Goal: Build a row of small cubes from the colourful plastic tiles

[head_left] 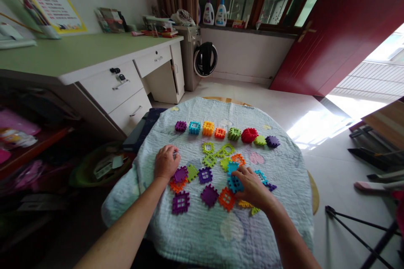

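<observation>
Bare forearms foremost; right grip touching blue toothed plastic tile, two o'clock from plain purple plastic square.
Likely light, stiff; pinch by edges. Cannot tell right's closure; left grip curled, contents hidden.

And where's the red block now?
In the head view, the red block sits right of centre in the far row on the cloth, beyond the right hand, between a green block and a lime block.
</observation>
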`<state>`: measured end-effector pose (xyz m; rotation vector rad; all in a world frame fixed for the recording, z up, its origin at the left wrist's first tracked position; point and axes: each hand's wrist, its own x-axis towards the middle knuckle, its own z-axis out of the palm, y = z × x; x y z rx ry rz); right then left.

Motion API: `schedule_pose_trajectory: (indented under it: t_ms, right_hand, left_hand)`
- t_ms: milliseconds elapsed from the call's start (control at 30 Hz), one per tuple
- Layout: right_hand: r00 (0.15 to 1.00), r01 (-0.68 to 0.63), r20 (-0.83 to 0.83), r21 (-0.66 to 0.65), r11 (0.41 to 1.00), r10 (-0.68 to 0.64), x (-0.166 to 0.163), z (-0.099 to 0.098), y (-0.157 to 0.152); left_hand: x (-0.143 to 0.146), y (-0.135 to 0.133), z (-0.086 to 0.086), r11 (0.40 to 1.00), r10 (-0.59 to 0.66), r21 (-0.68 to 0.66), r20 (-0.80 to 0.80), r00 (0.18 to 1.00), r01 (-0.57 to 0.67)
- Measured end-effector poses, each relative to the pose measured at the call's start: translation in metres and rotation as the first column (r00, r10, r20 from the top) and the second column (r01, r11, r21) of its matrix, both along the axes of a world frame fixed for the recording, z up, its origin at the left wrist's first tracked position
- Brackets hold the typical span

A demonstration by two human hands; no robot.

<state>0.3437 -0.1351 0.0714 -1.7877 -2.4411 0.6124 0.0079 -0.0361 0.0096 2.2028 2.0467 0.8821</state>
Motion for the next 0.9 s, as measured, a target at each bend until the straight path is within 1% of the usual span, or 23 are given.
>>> schedule_pose_trajectory:
  t_ms: [167, 333, 400, 533, 600, 700, 767, 900]
  right_hand:
    - [0.998, 0.011, 0.066, -0.012, 1.000, -0.010, -0.004, 0.002, -0.001]
    - [0.997, 0.018, 0.077, -0.018, 1.000, -0.017, -0.007, 0.003, -0.002]
    - [0.999, 0.021, 0.050, 0.000, 1.000, -0.021, -0.007, 0.007, -0.002]
    - [0.997, 0.029, -0.067, 0.057, 0.998, -0.025, -0.011, 0.019, 0.004]
    - [0.991, 0.023, -0.131, 0.103, 0.994, -0.009, -0.018, 0.026, 0.013]
    - [0.981, -0.007, -0.191, 0.181, 0.983, 0.042, -0.036, 0.033, 0.037]
    - [0.982, -0.028, -0.176, 0.217, 0.976, 0.068, -0.052, 0.037, 0.059]
    - [0.996, -0.046, -0.061, 0.285, 0.957, 0.066, -0.092, 0.046, 0.109]
  left_hand:
    - [-0.001, 0.000, -0.001, 1.000, -0.006, 0.003, 0.006, 1.000, 0.006]
    - [0.000, 0.000, 0.001, 1.000, -0.005, 0.001, 0.008, 1.000, 0.005]
    - [0.001, 0.000, 0.002, 1.000, -0.001, -0.004, 0.009, 1.000, 0.001]
    - [0.002, -0.001, 0.004, 1.000, 0.003, -0.009, 0.014, 1.000, -0.003]
    - [0.001, -0.002, 0.004, 1.000, 0.001, -0.010, 0.019, 1.000, -0.001]
    - [0.001, -0.002, 0.005, 1.000, -0.004, -0.015, 0.029, 1.000, 0.005]
    - [0.002, -0.002, 0.005, 1.000, -0.004, -0.025, 0.039, 0.999, 0.005]
    - [0.003, -0.003, 0.006, 0.999, 0.023, -0.048, 0.054, 0.998, -0.020]
